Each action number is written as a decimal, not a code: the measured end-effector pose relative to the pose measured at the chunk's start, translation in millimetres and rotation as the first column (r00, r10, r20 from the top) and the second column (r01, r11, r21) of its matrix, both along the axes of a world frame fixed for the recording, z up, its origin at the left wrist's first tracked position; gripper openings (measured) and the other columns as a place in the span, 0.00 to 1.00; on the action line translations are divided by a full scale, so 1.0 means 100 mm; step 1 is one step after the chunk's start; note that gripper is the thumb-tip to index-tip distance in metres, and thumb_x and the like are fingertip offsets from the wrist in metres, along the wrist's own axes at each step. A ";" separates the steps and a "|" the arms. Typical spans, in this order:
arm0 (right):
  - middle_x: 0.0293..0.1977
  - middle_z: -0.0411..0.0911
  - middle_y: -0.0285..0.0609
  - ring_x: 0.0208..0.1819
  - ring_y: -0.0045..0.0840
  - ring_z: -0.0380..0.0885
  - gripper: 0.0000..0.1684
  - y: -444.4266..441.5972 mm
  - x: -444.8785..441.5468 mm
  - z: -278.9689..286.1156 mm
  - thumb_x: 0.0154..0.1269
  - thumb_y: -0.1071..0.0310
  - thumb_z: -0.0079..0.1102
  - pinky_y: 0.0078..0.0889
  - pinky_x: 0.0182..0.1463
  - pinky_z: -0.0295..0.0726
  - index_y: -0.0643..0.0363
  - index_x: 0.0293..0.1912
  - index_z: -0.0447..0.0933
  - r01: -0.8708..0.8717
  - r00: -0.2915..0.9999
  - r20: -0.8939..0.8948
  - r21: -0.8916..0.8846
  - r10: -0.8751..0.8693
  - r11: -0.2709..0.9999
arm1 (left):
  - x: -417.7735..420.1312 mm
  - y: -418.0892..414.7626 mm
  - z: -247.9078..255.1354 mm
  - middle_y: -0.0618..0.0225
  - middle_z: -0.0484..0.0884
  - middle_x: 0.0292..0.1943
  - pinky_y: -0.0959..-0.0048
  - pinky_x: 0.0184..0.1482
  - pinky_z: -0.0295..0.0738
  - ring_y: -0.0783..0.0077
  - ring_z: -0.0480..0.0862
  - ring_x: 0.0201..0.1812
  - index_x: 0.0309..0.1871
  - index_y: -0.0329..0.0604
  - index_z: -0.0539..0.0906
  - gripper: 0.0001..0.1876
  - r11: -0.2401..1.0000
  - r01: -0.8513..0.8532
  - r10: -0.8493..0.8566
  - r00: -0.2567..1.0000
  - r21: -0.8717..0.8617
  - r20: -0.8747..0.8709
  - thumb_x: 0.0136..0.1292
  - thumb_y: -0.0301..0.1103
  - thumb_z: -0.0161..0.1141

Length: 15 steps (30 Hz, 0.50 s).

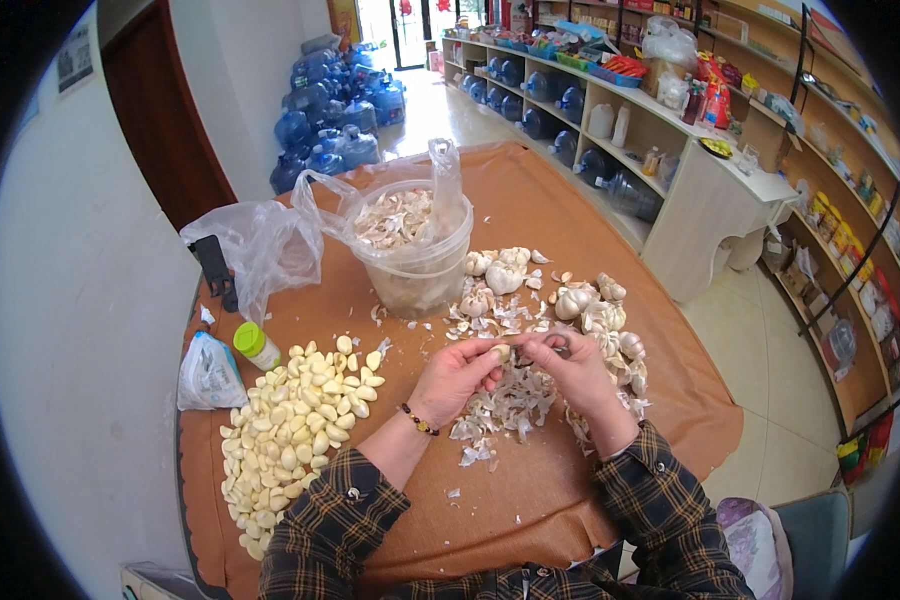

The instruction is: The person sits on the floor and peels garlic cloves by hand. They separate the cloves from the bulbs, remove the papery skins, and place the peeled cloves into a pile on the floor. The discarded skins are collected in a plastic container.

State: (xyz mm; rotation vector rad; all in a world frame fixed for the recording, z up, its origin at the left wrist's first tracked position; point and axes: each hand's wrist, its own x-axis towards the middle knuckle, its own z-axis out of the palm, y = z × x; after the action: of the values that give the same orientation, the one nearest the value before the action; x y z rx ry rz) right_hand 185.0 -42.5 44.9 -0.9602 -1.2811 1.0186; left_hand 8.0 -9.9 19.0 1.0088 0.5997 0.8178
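Note:
Between thumb and fingers, my left hand [457, 375] holds a garlic clove [502, 353]. Close against it, my right hand [574, 367] grips a small dark metal tool [556, 343] with a looped handle, perhaps small scissors; its tip is partly hidden. Below both hands lie loose garlic skins [514, 405]. Whole garlic bulbs [576, 302] and unpeeled cloves spread along the right and beyond my hands. A large heap of peeled garlic cloves [292, 427] lies to the left of my left forearm. Behind my hands stands a clear plastic bucket [412, 281], lined with a bag and filled with garlic skins.
A brown cover [495, 502] lies over the table. At its left are a green-lidded jar [257, 346], a white plastic pouch [210, 373], a black stand [216, 271] and a clear plastic bag [270, 247]. A chair [814, 536] is at the lower right.

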 end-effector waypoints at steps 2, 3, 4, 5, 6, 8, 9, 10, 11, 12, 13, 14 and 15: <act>0.22 0.74 0.26 0.23 0.06 0.64 0.09 -0.01 0.02 -0.04 0.60 0.67 0.61 0.13 0.25 0.62 0.60 0.27 0.76 0.033 0.991 0.128 -0.020 -0.030 0.999 | 0.01 -0.01 0.02 0.72 0.77 0.31 0.88 0.31 0.71 0.85 0.75 0.30 0.53 0.34 0.75 0.14 1.000 0.005 -0.004 0.999 0.031 -0.053 0.66 0.28 0.51; 0.22 0.74 0.26 0.24 0.06 0.64 0.09 -0.02 0.04 -0.07 0.60 0.67 0.61 0.13 0.25 0.63 0.60 0.27 0.76 0.045 0.981 0.189 -0.028 -0.039 0.999 | 0.01 -0.02 0.03 0.73 0.77 0.31 0.88 0.31 0.70 0.85 0.74 0.29 0.53 0.34 0.75 0.14 0.999 0.006 -0.003 0.998 0.037 -0.060 0.66 0.28 0.51; 0.22 0.73 0.26 0.24 0.06 0.64 0.08 0.00 0.07 -0.07 0.60 0.68 0.60 0.13 0.25 0.63 0.60 0.27 0.76 0.027 0.989 0.145 -0.045 -0.020 0.999 | 0.00 -0.03 0.04 0.73 0.77 0.30 0.89 0.30 0.70 0.86 0.74 0.29 0.53 0.34 0.75 0.14 0.999 0.006 -0.003 0.998 0.044 -0.066 0.66 0.28 0.51; 0.22 0.73 0.26 0.23 0.06 0.64 0.08 0.03 0.11 -0.07 0.61 0.68 0.60 0.13 0.25 0.63 0.60 0.27 0.76 0.008 0.995 0.100 -0.063 -0.002 0.998 | -0.01 -0.04 0.03 0.73 0.77 0.29 0.89 0.30 0.70 0.86 0.74 0.28 0.53 0.34 0.75 0.14 0.999 0.017 -0.015 0.999 0.046 -0.045 0.66 0.28 0.51; 0.22 0.73 0.26 0.23 0.06 0.64 0.08 0.05 0.13 -0.06 0.61 0.68 0.60 0.13 0.25 0.63 0.60 0.27 0.76 -0.007 0.998 0.057 -0.077 0.012 0.997 | -0.02 -0.03 0.03 0.73 0.77 0.29 0.89 0.30 0.70 0.86 0.73 0.28 0.53 0.34 0.75 0.14 0.998 0.031 -0.030 0.999 0.051 -0.022 0.66 0.28 0.51; 0.22 0.73 0.26 0.23 0.07 0.64 0.09 0.04 0.12 -0.07 0.61 0.68 0.60 0.13 0.25 0.62 0.60 0.26 0.75 0.005 1.000 -0.012 -0.135 -0.007 0.991 | -0.02 -0.02 0.03 0.74 0.76 0.29 0.89 0.30 0.69 0.86 0.73 0.28 0.53 0.34 0.75 0.14 0.998 0.049 -0.049 0.999 0.050 -0.011 0.66 0.28 0.51; 0.22 0.73 0.26 0.23 0.07 0.64 0.09 0.03 0.11 -0.08 0.61 0.68 0.60 0.13 0.25 0.62 0.59 0.26 0.75 0.009 0.999 -0.048 -0.164 -0.017 0.986 | -0.02 -0.01 0.03 0.74 0.76 0.29 0.89 0.30 0.69 0.86 0.73 0.28 0.53 0.34 0.74 0.14 0.998 0.053 -0.052 0.998 0.044 -0.024 0.66 0.28 0.51; 0.22 0.73 0.25 0.23 0.07 0.64 0.09 0.05 0.12 -0.09 0.61 0.68 0.60 0.12 0.25 0.62 0.59 0.25 0.75 -0.022 0.990 -0.139 -0.224 -0.010 0.974 | -0.02 0.00 0.03 0.74 0.76 0.29 0.89 0.30 0.69 0.86 0.73 0.28 0.53 0.34 0.74 0.14 0.998 0.057 -0.056 0.998 0.038 -0.037 0.66 0.28 0.51; 0.22 0.73 0.25 0.23 0.07 0.64 0.10 0.06 0.13 -0.11 0.61 0.68 0.60 0.12 0.25 0.62 0.59 0.25 0.75 -0.057 0.973 -0.230 -0.280 -0.009 0.958 | -0.02 -0.01 0.04 0.74 0.76 0.29 0.89 0.30 0.69 0.86 0.73 0.28 0.53 0.33 0.74 0.14 0.998 0.054 -0.054 0.998 0.019 -0.014 0.66 0.27 0.51; 0.22 0.73 0.25 0.24 0.07 0.64 0.10 0.08 0.13 -0.10 0.61 0.68 0.60 0.12 0.25 0.62 0.58 0.25 0.74 -0.100 0.948 -0.318 -0.331 -0.011 0.938 | -0.02 -0.02 0.04 0.73 0.76 0.30 0.89 0.30 0.70 0.86 0.73 0.28 0.53 0.33 0.75 0.14 0.999 0.049 -0.049 0.999 0.000 0.009 0.66 0.27 0.51; 0.22 0.73 0.26 0.24 0.07 0.64 0.10 0.07 0.12 -0.09 0.61 0.67 0.60 0.12 0.25 0.62 0.58 0.25 0.74 -0.078 0.972 -0.234 -0.281 0.010 0.957 | -0.02 -0.02 0.05 0.73 0.76 0.30 0.88 0.30 0.70 0.86 0.73 0.28 0.53 0.33 0.75 0.14 0.999 0.044 -0.044 0.999 -0.018 0.032 0.66 0.27 0.51; 0.22 0.73 0.26 0.23 0.07 0.64 0.10 0.05 0.11 -0.06 0.61 0.67 0.60 0.11 0.25 0.62 0.58 0.25 0.74 -0.060 0.989 -0.148 -0.228 0.027 0.972 | -0.01 -0.01 0.04 0.73 0.76 0.30 0.88 0.30 0.70 0.86 0.73 0.28 0.53 0.33 0.75 0.14 1.000 0.023 -0.023 0.999 0.004 0.024 0.66 0.26 0.51; 0.23 0.74 0.27 0.23 0.07 0.65 0.10 0.03 0.10 -0.04 0.61 0.67 0.60 0.11 0.25 0.62 0.58 0.25 0.74 -0.048 0.997 -0.061 -0.175 0.038 0.983 | -0.01 0.00 0.01 0.72 0.77 0.30 0.88 0.30 0.70 0.86 0.73 0.28 0.53 0.33 0.75 0.14 1.000 0.001 -0.001 1.000 0.024 0.017 0.66 0.26 0.51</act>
State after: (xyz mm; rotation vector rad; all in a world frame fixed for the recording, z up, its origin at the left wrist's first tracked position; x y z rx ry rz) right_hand 195.2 -39.2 40.9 -1.0337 -1.1832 1.2010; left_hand 7.1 -10.2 19.7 1.0233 0.5765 0.8338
